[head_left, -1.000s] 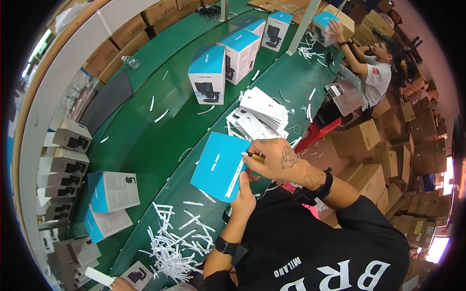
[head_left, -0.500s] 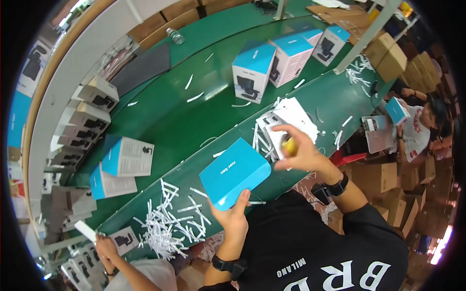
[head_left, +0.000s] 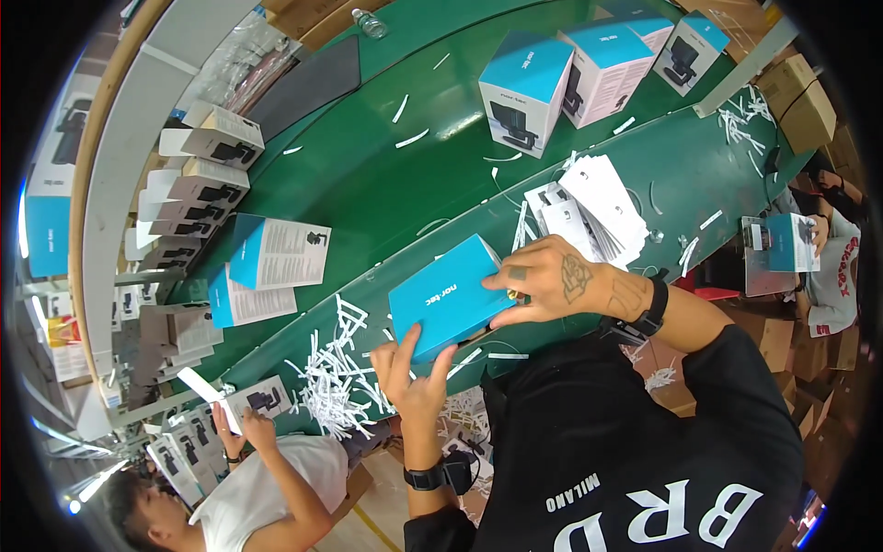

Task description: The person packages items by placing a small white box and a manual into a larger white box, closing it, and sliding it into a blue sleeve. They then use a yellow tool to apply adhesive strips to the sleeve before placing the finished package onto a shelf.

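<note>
Since half a second ago your right hand [head_left: 552, 281] has come off the stack of white leaflets [head_left: 593, 207] and landed on the near right end of the blue carton [head_left: 449, 296]; the carton has shifted little, and your left hand [head_left: 414, 377] holds under it as before.

Carton: flat blue box, lying tilted on the front edge of the green bench [head_left: 368, 184], directly in front of your chest. Its long axis runs from lower left to upper right, roughly along the bench edge.

Right hand: fingers curled and closed on the carton's right end, thumb below, knuckles on top. Something small may be pinched at the fingertips; too hidden to tell.

Left hand: palm up beneath the lower left corner, fingers [head_left: 402, 342] spread and pressing the underside. A support, not a closed grasp.

Relation that matters: the carton lies between your two hands, the right one on the end, the left one under the opposite corner. Both touch it; neither is nearer.

Around: white paper strips [head_left: 336, 386] litter the bench edge just left of your left hand. Upright blue-and-white product boxes [head_left: 529, 97] stand well beyond. Another person [head_left: 267, 478] at lower left handles a printed box.
</note>
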`<state>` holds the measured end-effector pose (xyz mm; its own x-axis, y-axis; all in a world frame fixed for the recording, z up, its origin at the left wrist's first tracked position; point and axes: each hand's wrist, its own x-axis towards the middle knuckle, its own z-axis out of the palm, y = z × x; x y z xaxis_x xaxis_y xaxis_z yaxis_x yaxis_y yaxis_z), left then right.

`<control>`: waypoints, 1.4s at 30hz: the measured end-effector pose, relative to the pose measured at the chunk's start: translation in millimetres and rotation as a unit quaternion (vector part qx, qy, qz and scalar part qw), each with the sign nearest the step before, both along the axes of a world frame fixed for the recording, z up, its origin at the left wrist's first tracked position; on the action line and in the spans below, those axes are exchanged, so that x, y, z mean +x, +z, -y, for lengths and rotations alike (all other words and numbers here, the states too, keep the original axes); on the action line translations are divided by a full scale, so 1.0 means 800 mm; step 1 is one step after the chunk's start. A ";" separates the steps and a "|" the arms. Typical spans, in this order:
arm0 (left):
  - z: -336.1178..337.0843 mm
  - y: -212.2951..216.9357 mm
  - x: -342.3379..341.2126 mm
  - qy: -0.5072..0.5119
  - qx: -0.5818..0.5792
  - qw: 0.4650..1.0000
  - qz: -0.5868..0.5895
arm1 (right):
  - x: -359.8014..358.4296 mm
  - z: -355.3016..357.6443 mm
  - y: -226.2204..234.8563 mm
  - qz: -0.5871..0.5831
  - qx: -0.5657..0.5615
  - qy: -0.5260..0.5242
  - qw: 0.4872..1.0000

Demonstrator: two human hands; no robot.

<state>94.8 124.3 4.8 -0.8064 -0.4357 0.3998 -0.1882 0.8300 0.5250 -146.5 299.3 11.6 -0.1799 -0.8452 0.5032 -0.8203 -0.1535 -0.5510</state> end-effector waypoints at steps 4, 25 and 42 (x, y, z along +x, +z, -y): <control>-0.013 -0.019 -0.012 0.084 0.248 0.963 -0.058 | 0.028 -0.011 -0.012 -0.033 0.059 -0.020 0.998; -0.009 0.002 0.002 -0.067 0.327 0.942 -0.044 | 0.070 -0.024 -0.019 0.300 0.017 -0.107 0.948; 0.007 -0.048 0.023 0.145 0.420 0.885 -0.138 | 0.033 0.048 0.060 0.526 0.016 -0.134 0.840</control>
